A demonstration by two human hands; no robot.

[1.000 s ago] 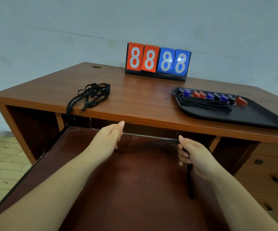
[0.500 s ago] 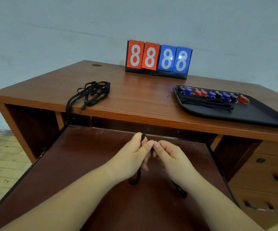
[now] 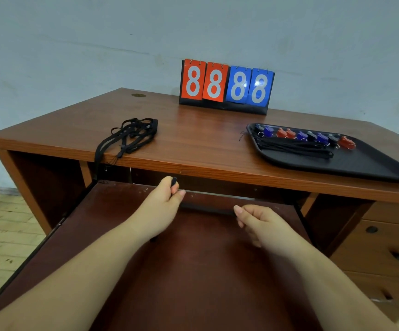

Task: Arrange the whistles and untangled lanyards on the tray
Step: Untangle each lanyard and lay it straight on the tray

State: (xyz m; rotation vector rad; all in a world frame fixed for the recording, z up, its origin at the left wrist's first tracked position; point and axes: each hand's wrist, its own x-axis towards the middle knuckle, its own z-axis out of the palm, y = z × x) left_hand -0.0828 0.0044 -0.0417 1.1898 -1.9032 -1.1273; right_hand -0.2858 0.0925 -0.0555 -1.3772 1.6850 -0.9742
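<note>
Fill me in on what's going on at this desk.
A person is sorting whistle lanyards. The left hand pinches a black lanyard above the pull-out shelf; the right hand is curled, its hold unclear. A tangled bunch waits on the desk; whistles and straightened lanyards lie in the tray.

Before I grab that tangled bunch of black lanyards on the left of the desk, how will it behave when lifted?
Probably floppy: the tangled lanyards lie in loose loops, and one strap droops over the desk edge. They will likely come up as one clump, since the cords cross each other. The hanging strap may drag or snag on the edge, so lift upward first.
</note>
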